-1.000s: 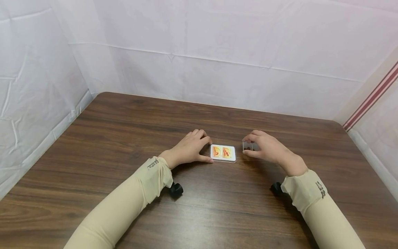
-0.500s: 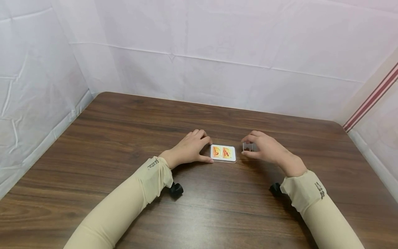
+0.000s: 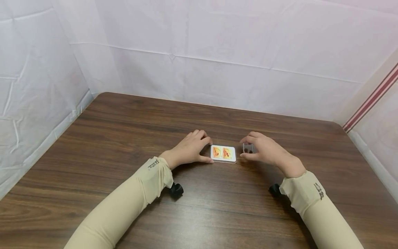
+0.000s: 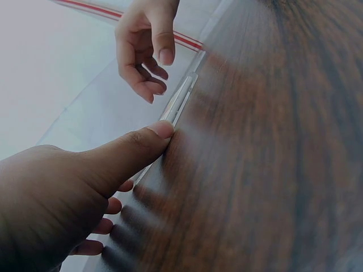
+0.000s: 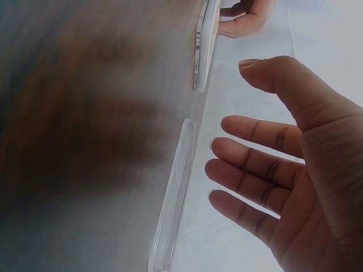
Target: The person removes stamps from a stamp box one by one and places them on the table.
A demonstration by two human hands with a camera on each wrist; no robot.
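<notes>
Currently, starting at the left, the left hand (image 3: 189, 148) is resting on the wooden table (image 3: 124, 138) and gripping the left end of the card box (image 3: 223, 153). Its thumb (image 4: 153, 136) is pressing the near edge while the curled fingers are closing on the far edge, so the box is sitting just right of those fingertips.

The cards are lying face up in the box, uncovered. Just right of the box, apart from it, the clear lid (image 3: 247, 148) is lying flat on the wood. The right hand (image 3: 267, 150) is hovering over the lid. In the right wrist view its fingers (image 5: 249, 164) are spreading loosely, with a gap showing between the fingertips and the lid (image 5: 176, 192). The thumb is standing off as well, so nothing is being pinched there.

Judging from this layout, the opening is looking done: the lid is off and lying beside the box. The cards are staying stacked inside, with none lying out on the table, so whatever concerns the cards themselves is looking not yet begun.

For room, bare wood is stretching wide beyond the fingertips on every side. The white sheeting (image 3: 217, 52) is standing well beyond the fingers at the far edge and at both sides. The table's near edge is lying well behind both wrists.
</notes>
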